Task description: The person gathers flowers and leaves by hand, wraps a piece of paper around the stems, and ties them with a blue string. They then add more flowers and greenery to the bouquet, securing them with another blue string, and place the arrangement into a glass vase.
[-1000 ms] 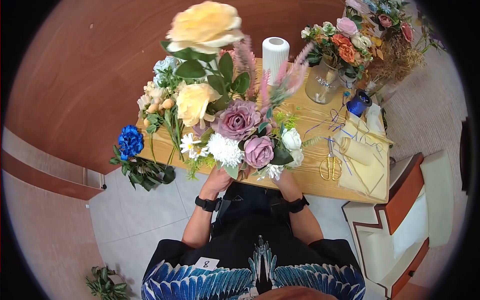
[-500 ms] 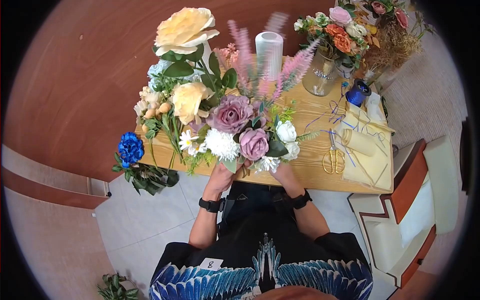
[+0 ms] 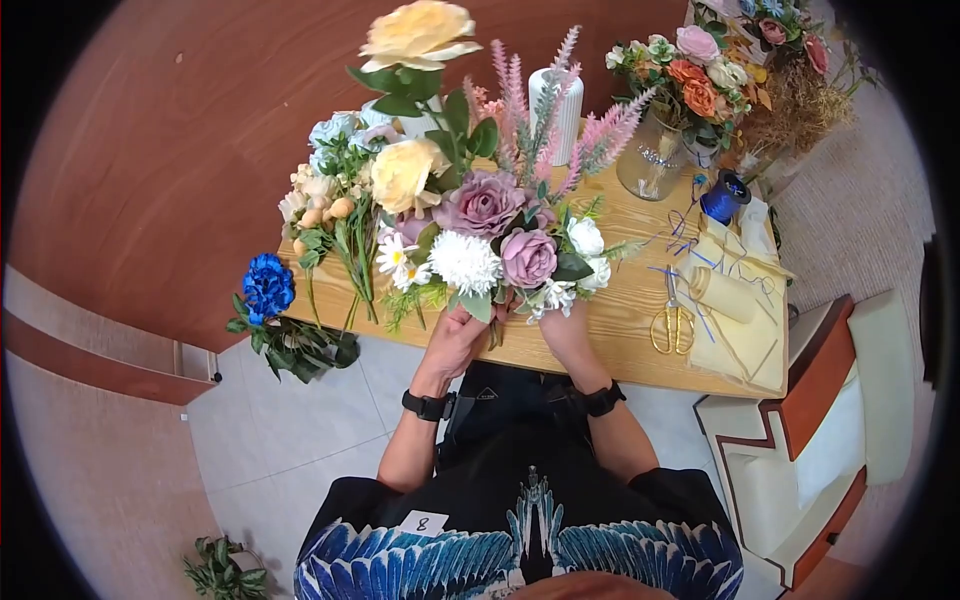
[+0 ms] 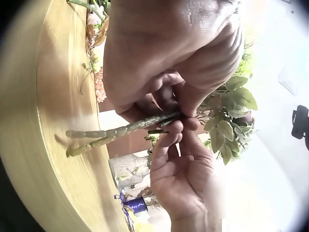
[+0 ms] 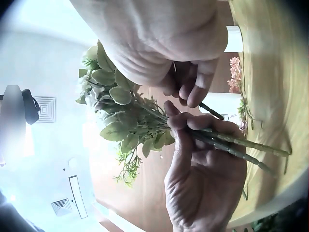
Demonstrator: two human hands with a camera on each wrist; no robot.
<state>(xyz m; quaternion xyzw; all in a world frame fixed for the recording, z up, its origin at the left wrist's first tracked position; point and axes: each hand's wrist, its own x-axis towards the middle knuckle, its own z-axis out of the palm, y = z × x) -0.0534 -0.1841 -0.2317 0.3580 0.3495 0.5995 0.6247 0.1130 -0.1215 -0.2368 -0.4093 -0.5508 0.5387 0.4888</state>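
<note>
My left hand (image 3: 458,340) grips the bouquet by its gathered green stems (image 5: 231,145), which stick out below the fingers over the table. Above the hands spread a mauve rose (image 3: 482,203), a white chrysanthemum (image 3: 465,262), cream roses (image 3: 408,175), small white roses (image 3: 585,237) and pink flower spikes (image 3: 610,135). Close beside the left fingertips, the right hand (image 3: 567,335) has curled fingers around a short dark stem (image 5: 211,111) whose end pokes out. Flower heads and leaves cover the fingertips in the head view.
On the wooden table (image 3: 620,350), gold scissors (image 3: 672,328), yellow wrapping (image 3: 735,300) and a blue ribbon spool (image 3: 725,198) lie right. Behind stand a white vase (image 3: 568,125) and a glass vase (image 3: 650,165) of flowers. Loose flowers, including a blue one (image 3: 267,287), lie left.
Both hands and the bouquet have moved forward, farther over the table. The pink spikes, blurred by motion before, are now steady. Stem ends now show below the bouquet in the head view.
</note>
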